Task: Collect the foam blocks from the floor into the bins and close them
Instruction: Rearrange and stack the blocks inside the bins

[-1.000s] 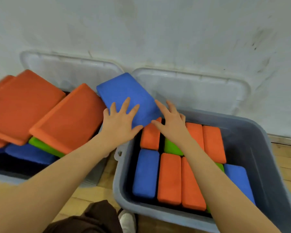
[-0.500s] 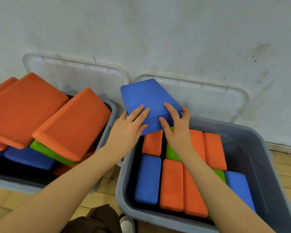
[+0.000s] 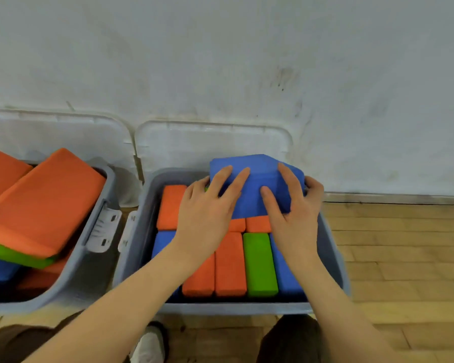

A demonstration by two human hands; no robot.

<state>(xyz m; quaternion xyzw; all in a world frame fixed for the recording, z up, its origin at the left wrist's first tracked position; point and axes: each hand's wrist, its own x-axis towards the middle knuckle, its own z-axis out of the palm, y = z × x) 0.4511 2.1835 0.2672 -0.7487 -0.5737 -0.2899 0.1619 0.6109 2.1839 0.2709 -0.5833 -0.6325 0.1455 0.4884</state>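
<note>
Scuffed white wall (image 3: 247, 61) behind, wooden floor (image 3: 404, 258) meeting its foot, a white shoe (image 3: 148, 345) and dark trousers (image 3: 288, 341) nearest on that floor.

One head-worn camera looks forward and steeply down, apparently close over the bins (image 3: 333, 258)
</note>
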